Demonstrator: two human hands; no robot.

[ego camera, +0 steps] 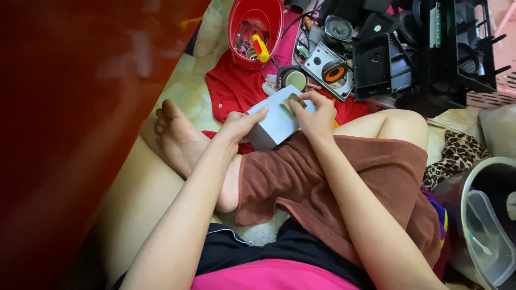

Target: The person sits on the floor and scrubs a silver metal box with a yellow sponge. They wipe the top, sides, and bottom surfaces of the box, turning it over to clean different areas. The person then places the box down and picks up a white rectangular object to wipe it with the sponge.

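1. The left hand [239, 124] gripped the near left corner of a pale grey box-shaped casing [273, 123], its fingers curled around the edge and its thumb laid along the top face.
2. The casing rested on the brown towel [322, 177] over the person's knee, tilted, one corner pointing away.
3. The right hand [316, 114] held the casing's far end, and its fingertips pinched a small flat brownish piece [294, 99] against the top face.
4. That piece looked partly lifted rather than free, so the work seemed to be at an early stage.
5. The casing itself appeared closed and whole.
6. Loose speaker cones [337, 27] and black housings [379, 63] lay beyond, right of a red tub [271, 13] holding a yellow-handled tool [260, 47].
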